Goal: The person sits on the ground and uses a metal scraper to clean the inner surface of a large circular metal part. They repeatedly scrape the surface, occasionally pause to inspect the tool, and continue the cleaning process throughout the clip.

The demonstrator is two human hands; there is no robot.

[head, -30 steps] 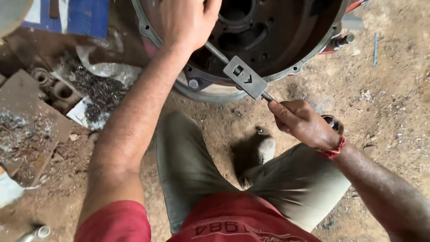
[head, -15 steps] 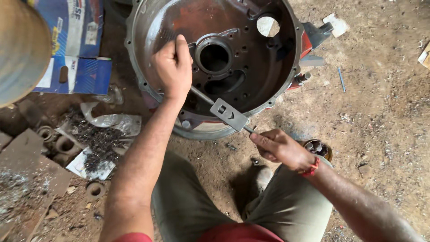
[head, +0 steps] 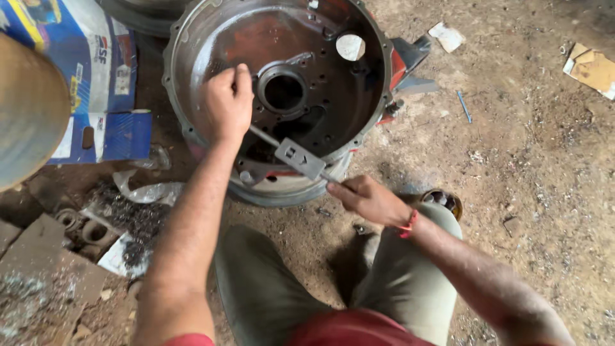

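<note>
Head view: blue-and-white carton [head: 106, 96] left of round metal housing [head: 282, 90].

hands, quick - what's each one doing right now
Left hand: closed around one handle of the tap wrench, over the round metal housing.
Right hand: closed around the wrench's other handle.

Your metal, dull and rusty

Your housing [head: 211, 38] is matt cast metal, rust-stained inside; the wrench [head: 300, 158] looks smooth grey steel. The cardboard box [head: 109, 96] is glossy-printed, the dirt floor [head: 532, 160] rough, your trousers [head: 256, 288] matt cloth.
</note>
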